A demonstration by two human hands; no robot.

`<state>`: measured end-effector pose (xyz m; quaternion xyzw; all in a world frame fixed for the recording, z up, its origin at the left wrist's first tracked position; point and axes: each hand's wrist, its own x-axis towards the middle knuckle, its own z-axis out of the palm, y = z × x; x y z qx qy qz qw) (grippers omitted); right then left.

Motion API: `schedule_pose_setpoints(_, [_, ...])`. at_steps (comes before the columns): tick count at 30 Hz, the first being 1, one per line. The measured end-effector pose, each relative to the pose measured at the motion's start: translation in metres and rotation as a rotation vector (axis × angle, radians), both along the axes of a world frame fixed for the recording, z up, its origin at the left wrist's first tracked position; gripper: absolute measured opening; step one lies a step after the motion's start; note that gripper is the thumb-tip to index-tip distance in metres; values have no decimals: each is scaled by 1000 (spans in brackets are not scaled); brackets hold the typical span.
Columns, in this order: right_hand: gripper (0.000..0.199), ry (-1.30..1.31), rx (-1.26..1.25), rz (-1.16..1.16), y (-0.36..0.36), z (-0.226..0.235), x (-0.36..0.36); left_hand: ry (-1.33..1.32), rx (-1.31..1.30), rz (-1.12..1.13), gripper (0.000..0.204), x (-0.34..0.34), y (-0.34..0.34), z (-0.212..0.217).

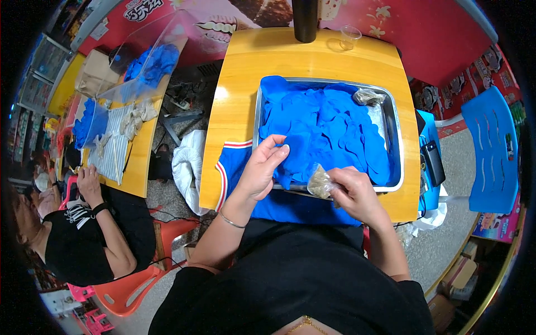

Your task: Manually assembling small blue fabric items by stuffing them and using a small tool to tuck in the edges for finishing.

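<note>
On the table in front of me stands a shallow metal tray [397, 142] heaped with thin, rounded blue pieces [329, 114] that look like cloth. My left hand [259, 172] pinches one blue piece [297, 149] between thumb and fingertips, above the tray's near left part. Closed around a small clear plastic bag [318, 182] with brownish contents, my right hand [357, 195] is over the tray's near edge. A similar crumpled bag [368, 97] lies in the tray's far right corner. Blue fabric with red and white trim [224, 173] lies between the tray and me.
The yellow wooden table [240, 61] bears a dark cylinder [305, 22] and a clear plastic cup [350, 37] at its far side. A blue chair [491, 151] stands right. At left, another person [84, 240] sits by a second table holding blue pieces and small bags.
</note>
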<state>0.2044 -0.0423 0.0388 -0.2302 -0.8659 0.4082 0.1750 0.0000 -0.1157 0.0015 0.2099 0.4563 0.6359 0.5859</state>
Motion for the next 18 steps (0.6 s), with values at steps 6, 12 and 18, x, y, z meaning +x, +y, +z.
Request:
schedule_pose_setpoints(6, [11, 11, -77, 83, -7, -3, -8, -85, -6, -79, 24, 5, -1, 4])
schedule_pose_setpoints(12, [11, 43, -33, 59, -10, -1, -11, 54, 20, -10, 24, 11, 0, -4])
schedule_pose_setpoints(18, [13, 25, -90, 36, -9, 3, -10, 155, 96, 10, 23, 13, 1, -8])
